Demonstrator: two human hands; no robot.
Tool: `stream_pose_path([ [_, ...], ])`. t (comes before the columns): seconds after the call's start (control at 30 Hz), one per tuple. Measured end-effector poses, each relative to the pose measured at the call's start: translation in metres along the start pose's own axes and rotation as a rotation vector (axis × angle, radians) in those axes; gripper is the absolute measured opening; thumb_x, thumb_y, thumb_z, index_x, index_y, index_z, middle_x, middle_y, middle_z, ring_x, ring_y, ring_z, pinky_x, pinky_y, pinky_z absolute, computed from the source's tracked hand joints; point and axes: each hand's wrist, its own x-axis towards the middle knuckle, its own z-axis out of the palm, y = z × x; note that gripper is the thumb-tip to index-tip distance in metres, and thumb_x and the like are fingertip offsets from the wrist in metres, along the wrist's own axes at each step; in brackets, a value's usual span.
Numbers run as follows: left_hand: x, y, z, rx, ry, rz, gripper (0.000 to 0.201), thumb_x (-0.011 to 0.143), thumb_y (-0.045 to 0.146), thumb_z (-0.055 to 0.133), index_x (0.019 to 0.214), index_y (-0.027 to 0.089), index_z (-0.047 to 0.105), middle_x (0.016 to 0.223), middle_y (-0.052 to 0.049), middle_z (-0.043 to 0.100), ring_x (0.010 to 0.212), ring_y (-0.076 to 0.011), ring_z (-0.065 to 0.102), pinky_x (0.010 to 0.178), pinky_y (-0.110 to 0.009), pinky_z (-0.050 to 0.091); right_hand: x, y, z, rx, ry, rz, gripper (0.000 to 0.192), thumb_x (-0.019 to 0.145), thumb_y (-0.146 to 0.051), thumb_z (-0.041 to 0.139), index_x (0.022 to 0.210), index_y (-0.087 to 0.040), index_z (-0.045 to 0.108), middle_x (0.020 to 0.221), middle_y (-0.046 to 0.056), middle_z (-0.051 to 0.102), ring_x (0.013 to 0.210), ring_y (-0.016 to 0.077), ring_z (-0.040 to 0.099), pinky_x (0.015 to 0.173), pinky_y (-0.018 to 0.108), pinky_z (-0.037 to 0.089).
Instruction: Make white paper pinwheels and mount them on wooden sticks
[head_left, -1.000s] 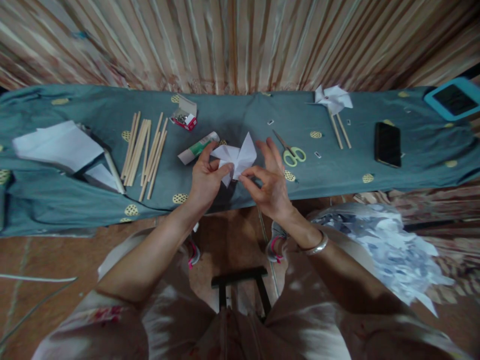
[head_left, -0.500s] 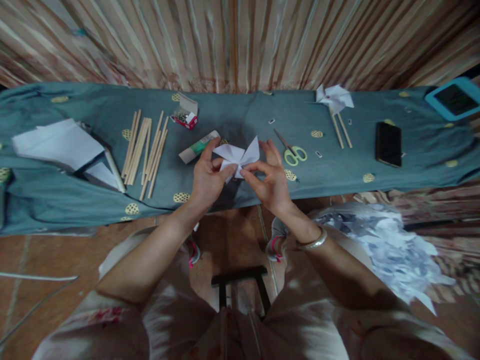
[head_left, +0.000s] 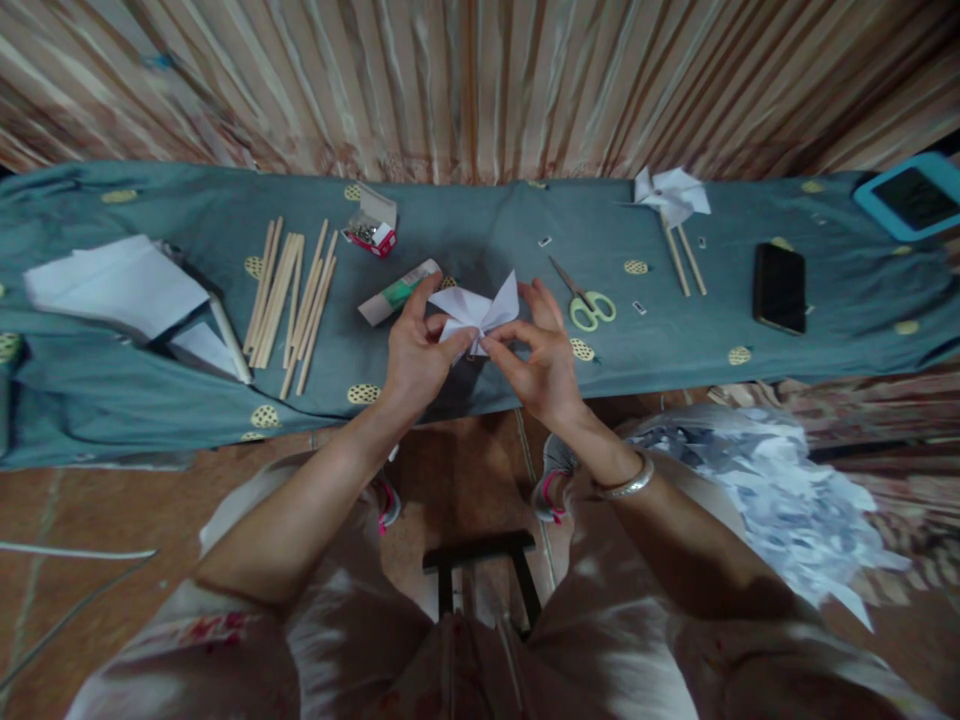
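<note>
A white folded paper pinwheel [head_left: 480, 305] is held just above the near edge of the teal cloth-covered bench [head_left: 150, 400]. My left hand [head_left: 414, 358] grips its left side, thumb pressed onto the paper's centre. My right hand [head_left: 541, 362], a silver bangle on its wrist, pinches the centre from the right with thumb and forefinger. Both hands touch the paper, and its lower flaps are hidden behind my fingers.
On the cloth lie a bundle of wooden sticks [head_left: 291, 296], a glue tube [head_left: 396, 293], an open red pin box [head_left: 370, 228], green-handled scissors [head_left: 585, 300], a finished pinwheel on sticks [head_left: 673, 200], a black phone [head_left: 779, 288], white paper sheets [head_left: 116, 285] and a blue tablet [head_left: 909, 195]. Paper scraps [head_left: 787, 500] are piled at the right.
My hands have drawn closer together at the paper's centre, and the upper right flap has folded lower and flatter. Since half a second ago almost nothing has moved.
</note>
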Motion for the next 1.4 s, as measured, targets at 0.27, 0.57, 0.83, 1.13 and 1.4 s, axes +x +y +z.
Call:
stream_pose_path([
  [0.27, 0.002, -0.002, 0.000, -0.010, -0.006, 0.018, 0.080, 0.069, 0.020, 0.078, 0.141, 0.018, 0.044, 0.060, 0.008, 0.059, 0.057, -0.0137, 0.061, 0.057, -0.024, 0.049, 0.000, -0.002, -0.001, -0.030, -0.001, -0.003, 0.021, 0.089, -0.039, 0.063, 0.078, -0.023, 0.070, 0.144, 0.008, 0.055, 0.147, 0.0334, 0.033, 0.113, 0.061, 0.037],
  [0.57, 0.011, -0.008, -0.006, -0.104, 0.034, 0.087, 0.080, 0.062, 0.017, 0.077, 0.137, 0.016, 0.047, 0.057, 0.010, 0.060, 0.046, -0.0086, 0.053, 0.049, -0.019, 0.042, 0.001, -0.014, -0.015, 0.046, -0.015, 0.013, 0.023, 0.090, -0.041, 0.061, 0.078, -0.022, 0.070, 0.143, 0.008, 0.056, 0.147, 0.0311, 0.034, 0.117, 0.057, 0.032],
  [0.83, 0.017, -0.005, -0.018, -0.136, 0.088, 0.132, 0.089, 0.063, 0.019, 0.075, 0.144, 0.014, 0.039, 0.062, 0.008, 0.064, 0.052, -0.0096, 0.057, 0.053, -0.019, 0.045, 0.011, -0.002, -0.024, 0.082, 0.087, 0.060, 0.022, 0.088, -0.042, 0.062, 0.079, -0.024, 0.072, 0.137, 0.008, 0.061, 0.141, 0.0294, 0.044, 0.115, 0.059, 0.034],
  [1.13, 0.021, 0.006, -0.035, -0.107, 0.162, 0.190, 0.082, 0.066, 0.020, 0.074, 0.142, 0.015, 0.042, 0.061, 0.008, 0.063, 0.051, -0.0098, 0.055, 0.052, -0.020, 0.043, 0.023, 0.003, -0.017, 0.124, 0.122, 0.095, 0.022, 0.086, -0.040, 0.062, 0.077, -0.023, 0.072, 0.128, 0.012, 0.067, 0.131, 0.0301, 0.054, 0.112, 0.055, 0.038],
  [1.4, 0.027, 0.012, -0.058, -0.147, 0.230, 0.196, 0.084, 0.062, 0.022, 0.076, 0.140, 0.015, 0.044, 0.058, 0.008, 0.061, 0.048, -0.0099, 0.053, 0.050, -0.019, 0.042, 0.028, 0.003, -0.001, 0.130, 0.098, 0.102, 0.022, 0.086, -0.040, 0.062, 0.076, -0.023, 0.073, 0.128, 0.012, 0.067, 0.130, 0.0300, 0.056, 0.112, 0.053, 0.038],
])
